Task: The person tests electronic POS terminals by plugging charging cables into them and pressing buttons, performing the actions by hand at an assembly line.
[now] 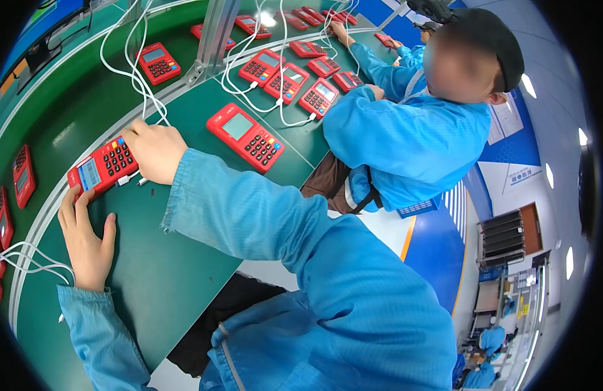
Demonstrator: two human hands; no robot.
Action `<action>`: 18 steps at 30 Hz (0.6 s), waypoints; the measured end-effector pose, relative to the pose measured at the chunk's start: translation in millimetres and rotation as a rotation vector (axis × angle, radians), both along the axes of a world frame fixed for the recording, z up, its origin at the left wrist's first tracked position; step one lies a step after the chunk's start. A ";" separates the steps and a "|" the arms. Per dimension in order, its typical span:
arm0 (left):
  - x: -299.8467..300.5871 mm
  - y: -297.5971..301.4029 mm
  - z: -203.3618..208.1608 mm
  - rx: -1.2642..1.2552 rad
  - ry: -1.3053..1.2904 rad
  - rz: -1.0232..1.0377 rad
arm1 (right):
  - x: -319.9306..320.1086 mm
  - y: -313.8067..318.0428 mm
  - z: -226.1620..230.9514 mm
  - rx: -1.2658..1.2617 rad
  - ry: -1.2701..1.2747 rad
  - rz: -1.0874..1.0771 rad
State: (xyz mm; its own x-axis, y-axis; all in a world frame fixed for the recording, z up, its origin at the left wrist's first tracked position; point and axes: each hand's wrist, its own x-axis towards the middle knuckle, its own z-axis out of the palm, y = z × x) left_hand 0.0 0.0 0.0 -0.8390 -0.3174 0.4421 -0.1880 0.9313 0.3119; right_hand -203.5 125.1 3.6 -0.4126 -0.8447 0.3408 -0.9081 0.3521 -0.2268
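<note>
A red handheld payment terminal (104, 166) with a lit screen and dark keys lies on the green worktop (158, 234) between my hands. My left hand (86, 238) touches its screen end with the fingertips, fingers stretched and thumb apart. At the keypad end my right hand (157, 150) has its fingers bent round the corner; its thumb is hidden. A white cable plug (125, 178) sits at the terminal's near side, and a second loose cable end lies beside it. Right of my right hand a larger-looking red terminal (245, 137) rests face up, no cable on it.
Several red terminals with white cables (285, 81) lie farther along the bench. More stand beyond the metal rail (37, 241), including one red terminal (159, 63) behind it. A metal post (216, 32) rises from the rail. At my right sits a co-worker in blue (405, 143).
</note>
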 end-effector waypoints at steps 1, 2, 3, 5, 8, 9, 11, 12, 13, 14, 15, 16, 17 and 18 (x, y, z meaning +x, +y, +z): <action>-0.1 -1.3 1.2 -0.001 0.005 -0.007 | 0.0 -1.4 0.1 -0.018 0.002 0.002; -0.3 -3.2 2.0 -0.002 0.010 -0.015 | -0.1 -2.9 0.3 -0.035 0.004 0.003; 0.4 0.3 0.6 0.007 0.006 -0.011 | 0.0 -0.1 -0.8 -0.025 0.013 0.000; 1.3 6.6 -1.8 0.026 0.007 -0.008 | 1.5 5.4 -4.5 -0.031 0.007 0.002; -0.5 3.6 2.6 0.007 0.044 -0.007 | -1.4 0.7 -1.6 -0.076 0.009 0.019; 2.0 3.7 4.2 0.002 0.044 -0.010 | 1.2 0.5 -1.2 -0.089 -0.004 0.033; 2.5 3.0 5.7 -0.012 0.063 -0.016 | 3.2 1.0 5.4 -0.053 -0.044 0.017; 1.0 2.7 5.8 -0.005 0.069 -0.022 | 3.1 2.4 8.7 -0.014 -0.059 0.009; -0.7 2.6 5.2 0.002 0.076 -0.027 | 2.1 3.5 7.9 -0.037 -0.049 0.011; -1.2 3.2 4.6 0.001 0.078 -0.031 | 1.7 3.8 7.0 -0.042 -0.049 0.013; -3.3 5.1 4.8 -0.007 0.072 -0.031 | -0.2 5.7 6.6 -0.045 -0.046 0.009; -4.8 6.1 4.9 -0.013 0.067 -0.033 | -1.6 6.3 6.2 -0.054 -0.043 0.005; -5.4 6.2 4.7 -0.005 0.053 -0.024 | -1.0 5.0 5.0 -0.056 -0.047 0.010; -5.1 6.3 5.2 -0.003 0.054 -0.025 | -1.7 6.7 6.0 -0.046 -0.045 -0.001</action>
